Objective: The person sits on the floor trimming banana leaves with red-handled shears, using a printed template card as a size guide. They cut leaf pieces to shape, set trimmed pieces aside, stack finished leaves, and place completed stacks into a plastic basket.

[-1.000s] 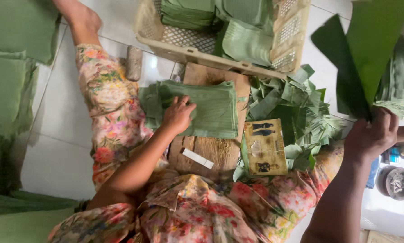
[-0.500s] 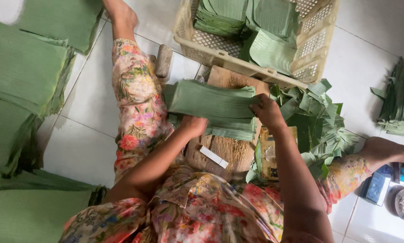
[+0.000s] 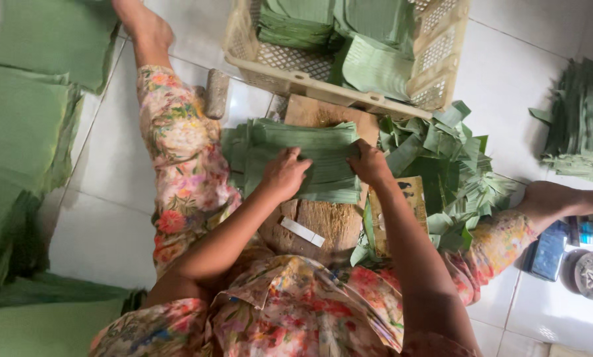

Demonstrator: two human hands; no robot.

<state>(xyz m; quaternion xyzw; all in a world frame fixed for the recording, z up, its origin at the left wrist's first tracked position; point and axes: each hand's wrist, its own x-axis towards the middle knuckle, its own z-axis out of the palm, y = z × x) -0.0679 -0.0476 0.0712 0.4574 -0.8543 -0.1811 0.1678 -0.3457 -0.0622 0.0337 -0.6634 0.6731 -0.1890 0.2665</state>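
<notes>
White floor tiles [image 3: 111,218] lay under you. Your left hand [image 3: 284,173] and right hand [image 3: 369,163] pressed flat, fingers spread, on the stack of cut green leaves [image 3: 310,158] atop the round wooden block [image 3: 326,221]; uneven pressure could have fanned the stack sideways.

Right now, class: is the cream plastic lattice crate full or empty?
Partly full. The cream plastic lattice crate holds green leaf stacks, though some perforated wall shows above them.

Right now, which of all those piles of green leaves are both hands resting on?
The leaf stack on the wooden block, directly in front of the person. The left hand and right hand both press on it; the basket's leaves and floor piles lie untouched.
</notes>
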